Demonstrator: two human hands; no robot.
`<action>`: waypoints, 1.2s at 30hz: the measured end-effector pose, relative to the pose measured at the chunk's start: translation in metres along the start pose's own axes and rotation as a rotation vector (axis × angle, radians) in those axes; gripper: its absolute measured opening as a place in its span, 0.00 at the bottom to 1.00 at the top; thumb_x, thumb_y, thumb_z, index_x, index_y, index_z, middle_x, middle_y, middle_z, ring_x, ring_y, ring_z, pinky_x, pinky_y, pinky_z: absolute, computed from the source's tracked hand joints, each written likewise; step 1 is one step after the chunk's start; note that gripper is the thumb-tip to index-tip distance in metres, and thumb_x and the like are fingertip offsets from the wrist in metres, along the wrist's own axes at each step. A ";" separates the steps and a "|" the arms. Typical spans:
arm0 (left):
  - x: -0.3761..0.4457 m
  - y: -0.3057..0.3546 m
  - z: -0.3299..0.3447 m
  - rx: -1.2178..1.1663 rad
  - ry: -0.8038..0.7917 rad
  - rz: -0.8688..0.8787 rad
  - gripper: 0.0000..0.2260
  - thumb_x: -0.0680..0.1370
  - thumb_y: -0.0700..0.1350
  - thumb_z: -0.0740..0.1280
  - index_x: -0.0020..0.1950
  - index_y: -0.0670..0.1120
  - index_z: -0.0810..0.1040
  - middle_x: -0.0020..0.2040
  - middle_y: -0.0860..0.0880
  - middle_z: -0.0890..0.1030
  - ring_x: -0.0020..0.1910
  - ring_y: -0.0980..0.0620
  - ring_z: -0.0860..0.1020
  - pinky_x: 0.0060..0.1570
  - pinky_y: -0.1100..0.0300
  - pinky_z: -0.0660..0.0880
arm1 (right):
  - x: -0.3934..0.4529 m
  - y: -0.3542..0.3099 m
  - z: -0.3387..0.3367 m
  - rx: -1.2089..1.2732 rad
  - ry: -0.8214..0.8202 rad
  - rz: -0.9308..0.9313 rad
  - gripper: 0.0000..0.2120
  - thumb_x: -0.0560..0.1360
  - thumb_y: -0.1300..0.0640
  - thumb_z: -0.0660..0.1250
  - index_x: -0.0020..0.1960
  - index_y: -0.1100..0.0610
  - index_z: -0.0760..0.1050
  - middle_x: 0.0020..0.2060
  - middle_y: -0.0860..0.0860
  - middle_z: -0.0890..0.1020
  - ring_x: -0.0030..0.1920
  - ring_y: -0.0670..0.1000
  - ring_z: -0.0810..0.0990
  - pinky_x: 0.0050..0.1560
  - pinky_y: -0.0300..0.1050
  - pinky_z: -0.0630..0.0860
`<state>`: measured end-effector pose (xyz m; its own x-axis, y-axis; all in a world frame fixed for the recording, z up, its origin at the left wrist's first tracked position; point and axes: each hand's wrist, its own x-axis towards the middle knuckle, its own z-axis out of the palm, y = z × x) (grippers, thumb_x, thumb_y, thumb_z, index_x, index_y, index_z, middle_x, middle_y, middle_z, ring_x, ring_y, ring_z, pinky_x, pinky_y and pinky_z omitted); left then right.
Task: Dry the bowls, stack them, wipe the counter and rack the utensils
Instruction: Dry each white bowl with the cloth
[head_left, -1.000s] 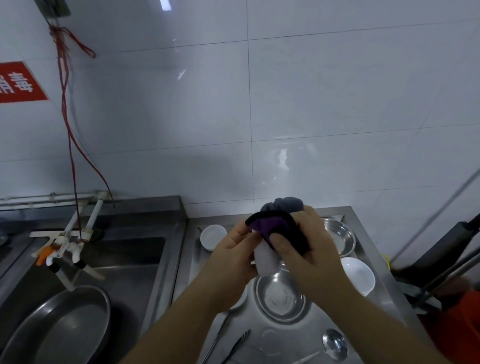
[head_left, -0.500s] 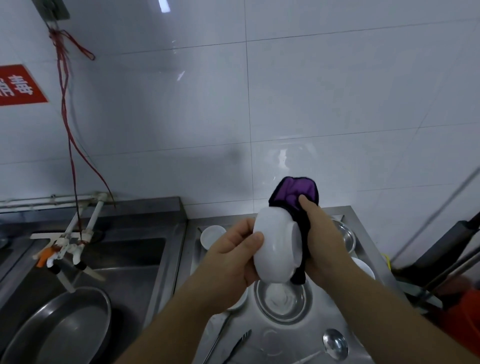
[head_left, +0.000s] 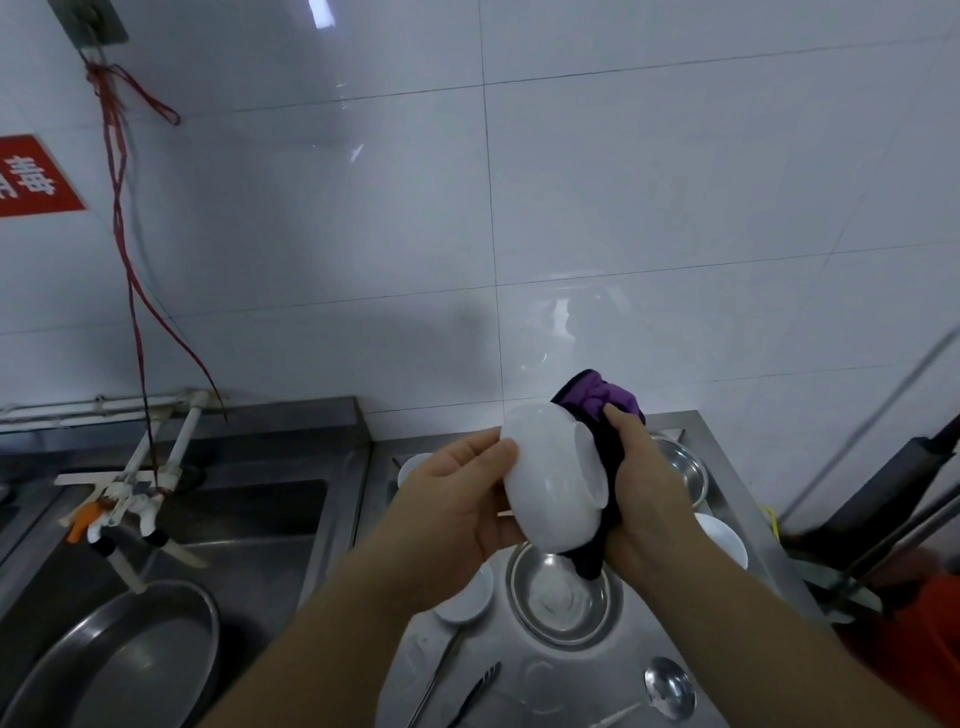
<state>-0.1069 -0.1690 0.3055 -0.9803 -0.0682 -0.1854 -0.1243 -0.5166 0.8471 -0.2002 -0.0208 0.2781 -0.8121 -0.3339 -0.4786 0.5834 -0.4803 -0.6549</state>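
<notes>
My left hand (head_left: 457, 514) grips a white bowl (head_left: 550, 488) held on its side above the steel counter (head_left: 727, 525). My right hand (head_left: 641, 499) holds a purple and black cloth (head_left: 597, 402) against the bowl's open side. Below lie a steel bowl (head_left: 563, 597), a small white bowl (head_left: 465, 603), another white bowl (head_left: 722, 538) at the right, a steel bowl (head_left: 680, 467) behind my right hand, and a small white bowl (head_left: 410, 465) at the back left. A ladle (head_left: 667, 688), tongs (head_left: 475, 693) and a long utensil (head_left: 434, 680) lie near the front edge.
A steel sink (head_left: 249, 525) with white taps (head_left: 124, 499) lies to the left, and a large steel basin (head_left: 114, 660) sits in it. A red cord (head_left: 130, 270) hangs down the white tiled wall. Dark equipment (head_left: 883, 509) stands at the right of the counter.
The cloth covered the bowl's top a second ago. Since then the bowl has been turned onto its side and lifted slightly, and the cloth now sits at its open side.
</notes>
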 end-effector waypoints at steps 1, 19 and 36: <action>0.001 -0.002 0.001 0.021 0.000 0.031 0.16 0.79 0.47 0.69 0.66 0.44 0.81 0.60 0.41 0.87 0.58 0.40 0.86 0.47 0.49 0.85 | 0.000 0.000 0.002 0.012 0.005 0.005 0.21 0.81 0.42 0.67 0.65 0.56 0.83 0.59 0.57 0.87 0.61 0.63 0.85 0.51 0.59 0.85; 0.003 -0.037 -0.003 0.374 -0.027 0.162 0.12 0.83 0.46 0.66 0.64 0.54 0.83 0.61 0.47 0.86 0.61 0.47 0.85 0.56 0.55 0.83 | 0.002 0.012 -0.001 0.013 0.106 0.041 0.19 0.83 0.42 0.64 0.55 0.56 0.85 0.42 0.57 0.89 0.35 0.60 0.88 0.34 0.56 0.83; 0.010 -0.048 0.005 0.811 0.080 0.269 0.10 0.81 0.53 0.64 0.62 0.60 0.78 0.54 0.56 0.86 0.55 0.55 0.84 0.60 0.46 0.82 | -0.020 0.019 -0.001 -0.093 0.105 -0.076 0.12 0.85 0.54 0.64 0.58 0.58 0.83 0.48 0.59 0.89 0.46 0.57 0.90 0.49 0.56 0.84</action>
<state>-0.1112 -0.1407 0.2656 -0.9822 -0.1768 0.0637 0.0091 0.2938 0.9558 -0.1728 -0.0226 0.2742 -0.8513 -0.2105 -0.4807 0.5226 -0.4220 -0.7408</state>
